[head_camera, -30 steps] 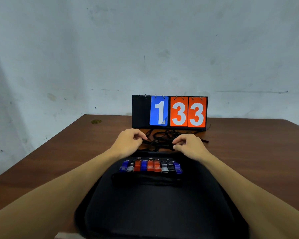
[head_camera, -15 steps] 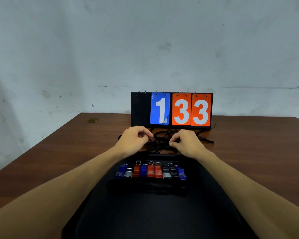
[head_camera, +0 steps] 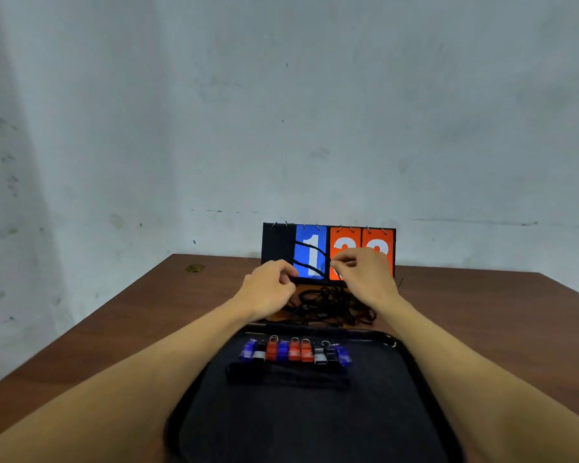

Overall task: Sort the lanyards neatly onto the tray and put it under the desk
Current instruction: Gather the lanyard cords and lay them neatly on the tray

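Note:
A black tray (head_camera: 411,389) lies on the brown desk in front of me. On its far part sits a row of several clips (head_camera: 295,351) in blue, red, silver and black. Beyond the tray a tangle of black lanyard cords (head_camera: 331,304) lies on the desk. My left hand (head_camera: 269,289) and my right hand (head_camera: 365,274) are raised above the tangle, each pinching a black cord (head_camera: 310,250) that stretches between them in front of the number board.
A flip number board (head_camera: 328,252) with a blue 1 and two orange cards stands behind the cords at the desk's (head_camera: 482,315) far edge. A grey wall rises behind it. A small stain (head_camera: 194,268) marks the far left of the desk.
Both hands have lifted from the tangle, pulling strands of black cord up between them. The view has tilted upward, so the desk sits lower in the frame.

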Available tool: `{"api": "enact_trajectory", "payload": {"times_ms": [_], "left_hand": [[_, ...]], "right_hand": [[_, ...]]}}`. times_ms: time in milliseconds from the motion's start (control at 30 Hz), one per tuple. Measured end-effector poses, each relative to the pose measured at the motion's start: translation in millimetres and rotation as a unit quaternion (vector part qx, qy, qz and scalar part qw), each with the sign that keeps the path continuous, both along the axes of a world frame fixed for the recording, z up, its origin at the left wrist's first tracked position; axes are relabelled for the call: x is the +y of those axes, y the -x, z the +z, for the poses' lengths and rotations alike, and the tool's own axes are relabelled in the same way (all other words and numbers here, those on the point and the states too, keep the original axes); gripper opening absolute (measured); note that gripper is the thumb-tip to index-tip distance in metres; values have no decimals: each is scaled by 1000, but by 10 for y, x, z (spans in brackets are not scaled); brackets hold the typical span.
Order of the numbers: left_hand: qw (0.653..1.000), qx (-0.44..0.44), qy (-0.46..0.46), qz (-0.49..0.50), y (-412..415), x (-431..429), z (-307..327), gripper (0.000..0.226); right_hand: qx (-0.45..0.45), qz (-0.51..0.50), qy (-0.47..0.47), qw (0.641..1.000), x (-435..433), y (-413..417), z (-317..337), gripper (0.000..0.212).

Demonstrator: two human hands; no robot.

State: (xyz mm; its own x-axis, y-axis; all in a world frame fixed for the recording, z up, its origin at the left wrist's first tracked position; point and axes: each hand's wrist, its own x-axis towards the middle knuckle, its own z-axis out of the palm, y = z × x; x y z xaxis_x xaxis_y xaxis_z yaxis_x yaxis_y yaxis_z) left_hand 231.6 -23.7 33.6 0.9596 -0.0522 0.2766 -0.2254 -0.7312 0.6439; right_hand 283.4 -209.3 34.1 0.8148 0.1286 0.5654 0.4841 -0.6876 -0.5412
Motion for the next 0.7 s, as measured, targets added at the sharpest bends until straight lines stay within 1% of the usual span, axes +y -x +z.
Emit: {"api": "enact_trajectory", "payload": {"times_ms": [100, 167, 267, 367, 433, 533, 633, 700], "left_hand": [[999, 37, 30, -15, 61, -51, 53, 33], [995, 54, 83, -27, 84, -111, 95, 43], [983, 66, 171, -23, 124, -215, 181, 61], [975, 72, 210, -31, 148, -296, 230, 73], [974, 94, 200, -52, 202, -343, 270, 67], [974, 108, 183, -78, 268, -414, 305, 45], [978, 117, 144, -98, 274, -455, 274, 22], [980, 121, 125, -102, 269, -511, 232, 15]], "right_hand": [[8, -3, -74, 997, -3, 68, 109, 15], [30, 14, -104, 994, -11, 122, 175, 12], [68, 74, -129, 987, -34, 227, 245, 9], [77, 104, -129, 983, -79, 337, 300, 10], [66, 96, -133, 984, -107, 384, 343, 9], [61, 82, -175, 979, -167, 433, 407, 8], [78, 94, -232, 965, -232, 504, 453, 11], [92, 96, -268, 954, -284, 566, 484, 14]]}}
